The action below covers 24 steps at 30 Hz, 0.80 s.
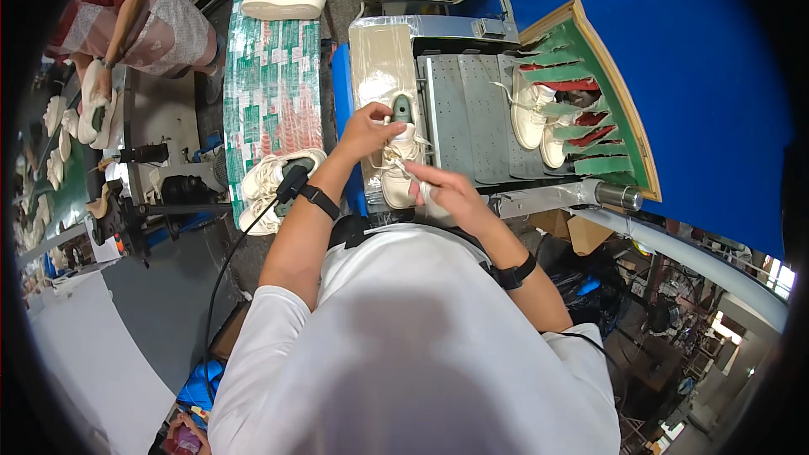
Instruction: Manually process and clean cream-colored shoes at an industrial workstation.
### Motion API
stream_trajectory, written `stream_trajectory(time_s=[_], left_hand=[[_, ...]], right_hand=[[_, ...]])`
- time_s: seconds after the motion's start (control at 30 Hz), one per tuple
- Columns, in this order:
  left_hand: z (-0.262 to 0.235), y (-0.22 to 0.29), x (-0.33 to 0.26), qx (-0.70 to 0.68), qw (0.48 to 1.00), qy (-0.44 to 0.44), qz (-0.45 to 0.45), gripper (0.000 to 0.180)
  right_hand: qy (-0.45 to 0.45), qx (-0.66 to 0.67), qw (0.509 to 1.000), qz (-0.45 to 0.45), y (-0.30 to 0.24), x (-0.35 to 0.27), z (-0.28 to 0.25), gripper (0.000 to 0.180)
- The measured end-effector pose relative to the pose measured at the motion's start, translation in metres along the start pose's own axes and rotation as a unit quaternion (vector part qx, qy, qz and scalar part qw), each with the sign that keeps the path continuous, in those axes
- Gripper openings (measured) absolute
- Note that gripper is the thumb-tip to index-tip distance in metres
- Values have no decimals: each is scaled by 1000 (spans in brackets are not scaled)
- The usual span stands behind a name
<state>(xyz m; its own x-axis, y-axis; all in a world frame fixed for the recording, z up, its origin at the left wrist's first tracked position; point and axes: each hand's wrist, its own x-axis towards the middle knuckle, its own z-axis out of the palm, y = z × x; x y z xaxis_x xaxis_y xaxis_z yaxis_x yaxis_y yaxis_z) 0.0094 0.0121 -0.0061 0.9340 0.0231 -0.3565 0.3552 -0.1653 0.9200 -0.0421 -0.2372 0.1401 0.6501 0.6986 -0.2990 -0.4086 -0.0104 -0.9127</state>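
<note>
- Head view: cream sneaker (399,170) on a green last, at the near edge of the grey metal bench (472,118), centre of scene.
- Left hand (366,131) closed around the sneaker's far end by the last.
- Right hand (442,187) pinching its white lace (396,166), near side.
- Two more cream sneakers (536,114) sit right in the green rack (602,88).

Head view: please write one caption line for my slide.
Both hands, left hand and right hand, work the laces of a cream shoe on a padded stand.

bright even overhead light, soft shadows, strong fisheye bending and dark vignette at edges
</note>
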Motion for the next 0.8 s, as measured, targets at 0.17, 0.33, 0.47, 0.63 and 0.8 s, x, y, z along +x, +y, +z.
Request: stream_trajectory(time_s=[0.17, 0.33, 0.47, 0.63, 0.8], left_hand=[[7, -8, -21, -84, 991, 94, -34, 93], [87, 23, -46, 162, 964, 211, 21, 116], [67, 9, -37, 138, 965, 221, 36, 104], [0, -23, -47, -334, 933, 102, -85, 67], [-14, -22, -39, -375, 885, 149, -233, 46]], right_hand=[[247, -368, 895, -51, 39, 18, -39, 59], [271, 94, 948, 140, 64, -2, -59, 67], [305, 141, 930, 152, 72, 1, -80, 70], [332, -51, 929, 157, 60, 33, -100, 59], [222, -367, 902, 50, 50, 118, -100, 50]])
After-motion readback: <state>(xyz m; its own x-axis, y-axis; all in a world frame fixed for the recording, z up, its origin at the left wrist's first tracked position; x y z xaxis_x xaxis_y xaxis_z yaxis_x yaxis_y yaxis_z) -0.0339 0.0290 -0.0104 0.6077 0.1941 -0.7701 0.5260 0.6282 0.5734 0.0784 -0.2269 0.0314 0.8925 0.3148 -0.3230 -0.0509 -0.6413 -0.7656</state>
